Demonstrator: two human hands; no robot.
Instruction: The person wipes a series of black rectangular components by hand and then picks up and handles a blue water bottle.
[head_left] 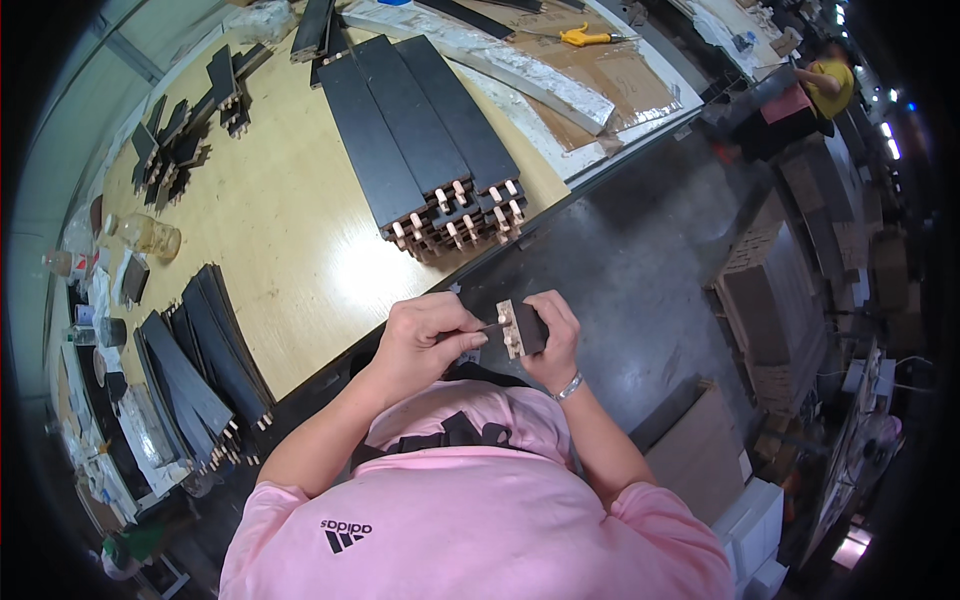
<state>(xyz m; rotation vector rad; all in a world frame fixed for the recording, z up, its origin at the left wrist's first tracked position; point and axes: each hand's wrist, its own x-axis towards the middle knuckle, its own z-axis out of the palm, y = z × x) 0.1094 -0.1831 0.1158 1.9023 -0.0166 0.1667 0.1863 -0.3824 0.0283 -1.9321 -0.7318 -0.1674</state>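
In front of my body, my right hand (pixel 556 345) grips a dark-painted wooden piece (pixel 530 328). Its bare, light end faces left, and pale dowels stick out of it. My left hand (pixel 425 335) is closed in a pinch on a thin dark strip (pixel 491 331), which reaches the dowelled end; its material is hard to tell. Just beyond my hands, near the table edge, lies a stack of long dark boards (pixel 410 130) with wooden dowels (pixel 455 230) projecting from the near ends.
On the light table (pixel 270 200) are short dark pieces (pixel 175 150) at far left and more dowelled boards (pixel 195 350) at near left. A bottle (pixel 150 236) lies beyond those. A yellow air gun (pixel 585 37) rests on cardboard. Stacked panels (pixel 770 300) stand at right; a person (pixel 825 85) works farther off.
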